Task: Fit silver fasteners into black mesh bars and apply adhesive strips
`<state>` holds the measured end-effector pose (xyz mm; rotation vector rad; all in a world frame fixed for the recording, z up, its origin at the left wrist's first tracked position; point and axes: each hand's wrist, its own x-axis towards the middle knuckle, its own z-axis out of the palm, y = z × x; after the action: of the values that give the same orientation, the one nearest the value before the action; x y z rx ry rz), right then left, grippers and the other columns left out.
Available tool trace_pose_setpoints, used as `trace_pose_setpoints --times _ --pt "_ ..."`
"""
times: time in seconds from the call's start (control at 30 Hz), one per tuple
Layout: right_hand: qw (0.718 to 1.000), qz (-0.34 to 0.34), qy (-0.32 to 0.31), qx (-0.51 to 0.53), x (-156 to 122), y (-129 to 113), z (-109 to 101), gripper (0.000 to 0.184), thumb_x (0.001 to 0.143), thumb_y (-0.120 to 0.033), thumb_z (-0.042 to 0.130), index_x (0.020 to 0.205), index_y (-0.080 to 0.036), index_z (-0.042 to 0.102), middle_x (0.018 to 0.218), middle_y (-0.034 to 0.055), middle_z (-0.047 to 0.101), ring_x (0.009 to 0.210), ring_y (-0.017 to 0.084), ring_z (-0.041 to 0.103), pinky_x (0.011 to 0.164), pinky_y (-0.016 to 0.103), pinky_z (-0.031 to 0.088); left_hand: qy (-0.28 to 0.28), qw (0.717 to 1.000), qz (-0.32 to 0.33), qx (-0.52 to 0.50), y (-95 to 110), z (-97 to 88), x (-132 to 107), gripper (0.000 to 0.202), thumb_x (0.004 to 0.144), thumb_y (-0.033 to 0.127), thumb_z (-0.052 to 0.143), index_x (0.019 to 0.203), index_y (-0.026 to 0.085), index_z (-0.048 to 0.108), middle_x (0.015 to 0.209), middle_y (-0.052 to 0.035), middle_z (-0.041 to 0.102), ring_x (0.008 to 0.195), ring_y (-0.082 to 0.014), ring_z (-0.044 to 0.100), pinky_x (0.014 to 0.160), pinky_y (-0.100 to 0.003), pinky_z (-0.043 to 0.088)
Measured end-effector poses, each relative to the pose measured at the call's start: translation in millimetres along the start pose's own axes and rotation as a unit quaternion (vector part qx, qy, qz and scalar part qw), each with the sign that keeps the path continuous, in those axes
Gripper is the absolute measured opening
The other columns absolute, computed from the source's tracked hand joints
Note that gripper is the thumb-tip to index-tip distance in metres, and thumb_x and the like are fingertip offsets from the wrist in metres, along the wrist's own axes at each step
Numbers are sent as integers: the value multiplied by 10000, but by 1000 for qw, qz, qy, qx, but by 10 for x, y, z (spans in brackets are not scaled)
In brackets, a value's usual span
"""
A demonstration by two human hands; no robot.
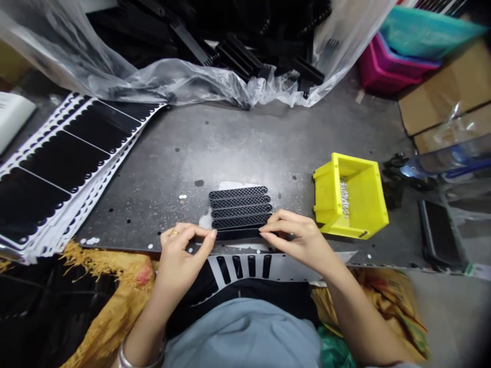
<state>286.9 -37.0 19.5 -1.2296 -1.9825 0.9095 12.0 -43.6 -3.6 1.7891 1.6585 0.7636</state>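
Several black bars with a diamond-textured face (241, 208) lie side by side on the grey table, close to its front edge. The nearest black bar (238, 234) is turned so that a smooth side shows. My left hand (184, 249) pinches its left end between thumb and forefinger. At the right end, the thumb and fingers of my right hand (299, 236) are closed on the same bar. Just below, a white sheet with black strip-shaped stickers (295, 268) lies over my lap by the table edge.
A yellow bin (368, 204) with small shiny metal pieces stands at right, a dark phone-like object (441, 232) beyond it. Stacked black sticker sheets (69, 158) lie at left. Clear plastic (207, 82) holding black parts spans the back. Pink baskets (387, 66) and cardboard (448, 92) are back right.
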Motion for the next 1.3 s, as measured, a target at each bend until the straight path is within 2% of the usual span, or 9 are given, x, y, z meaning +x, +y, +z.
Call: trace_pose_setpoints --times 0.07,0.2,0.37,0.53,0.83,0.97,1.1,1.17,1.3 --pt "998 -33 25 -57 -49 -27 -27 136 990 -190 643 1045 -193 768 918 52 655 784 143 638 679 288 560 5 1000 18 23 48 -28 -18 195 936 367 661 777 260 695 792 37 726 811 -195 666 933 -413 365" --pt "976 -41 136 -164 -432 -160 -72 299 990 -112 612 1256 -222 697 1032 87 654 916 188 653 806 352 589 98 987 115 59 270 40 -226 42 936 219 699 949 253 678 869 20 740 838 -184 680 930 -393 424" --pt "990 3 70 -119 -864 -149 205 286 1031 -194 579 1312 -196 634 1048 100 673 930 197 687 808 324 615 -4 970 240 -25 381 527 -517 249 962 83 614 1159 234 637 1055 -58 749 1016 -194 707 932 -342 536" --pt "985 -6 88 -151 -832 18 440 305 1021 -229 601 1319 -175 636 1050 123 670 937 223 658 801 365 607 3 946 325 -11 98 861 -510 220 992 106 594 1175 223 626 1037 -63 762 1030 -194 721 928 -348 562" --pt "987 -118 67 -85 -1060 150 291 359 965 -58 616 1283 -217 664 1106 105 709 966 200 673 816 343 584 2 939 345 -8 -28 913 -543 336 1002 53 522 1271 214 644 1069 -62 779 1034 -184 718 934 -337 571" --pt "996 -14 21 90 -1175 6 82 125 998 -190 620 1078 -268 677 1096 76 701 1066 249 698 916 452 597 -4 942 336 -14 23 927 -536 371 996 49 526 1314 206 637 1075 -69 782 1027 -191 714 923 -336 571" --pt "927 114 139 330 -1009 -208 -144 120 1058 -343 513 1166 -328 564 1101 44 620 745 172 719 673 385 649 30 944 326 -37 154 931 -563 321 996 67 555 1272 207 641 1050 -69 766 994 -183 713 899 -331 580" --pt "948 106 176 244 -765 -271 -139 240 996 -289 642 1224 -338 584 1094 38 589 716 141 670 613 311 614 56 943 322 -62 239 846 -564 259 990 100 593 1214 215 655 1037 -70 750 982 -181 709 874 -329 584" --pt "991 -26 116 -63 -158 -265 151 481 973 -106 640 1413 -293 589 1137 80 646 1012 188 665 864 332 590 99 957 262 -71 294 413 -412 195 948 109 667 1097 234 658 940 -23 749 901 -168 690 882 -350 536"
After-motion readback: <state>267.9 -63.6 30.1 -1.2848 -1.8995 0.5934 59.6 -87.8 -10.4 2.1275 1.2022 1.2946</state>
